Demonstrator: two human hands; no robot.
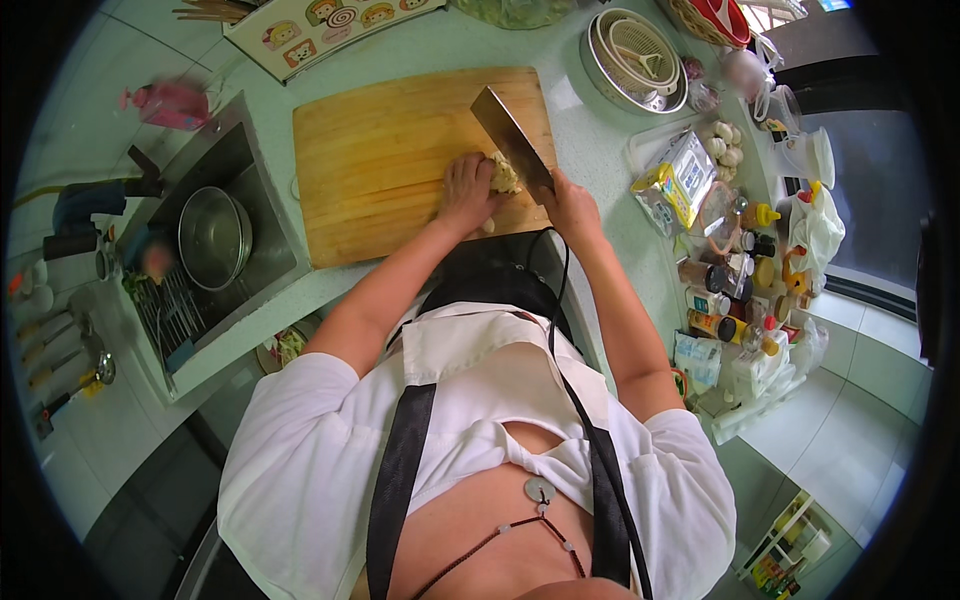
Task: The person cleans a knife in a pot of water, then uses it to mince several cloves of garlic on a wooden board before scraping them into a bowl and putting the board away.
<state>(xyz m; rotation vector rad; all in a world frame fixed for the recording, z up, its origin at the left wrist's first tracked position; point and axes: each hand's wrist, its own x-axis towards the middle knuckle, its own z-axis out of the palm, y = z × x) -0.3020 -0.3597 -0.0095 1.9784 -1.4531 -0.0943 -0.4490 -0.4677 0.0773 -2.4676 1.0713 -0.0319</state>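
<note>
My right hand (573, 208) grips the handle of a cleaver (512, 130) at the right side of the wooden cutting board (375, 135). The broad blade slants away to the far left over the board. A small heap of pale yellow cut food (504, 174), its kind unclear, lies right beside the blade. My left hand (468, 192) presses down against this heap, fingers bent and close together. Under the left palm a pale end (488, 226) pokes out toward me; the rest of it is hidden.
Left of the board is a sink with a steel bowl (215, 238) and a tap (95, 195). To the right stand nested strainers (638, 55), garlic bulbs (724, 142), a yellow wipes pack (672, 185) and several seasoning bottles (735, 270). A cartoon-decorated box (325, 35) stands behind the board.
</note>
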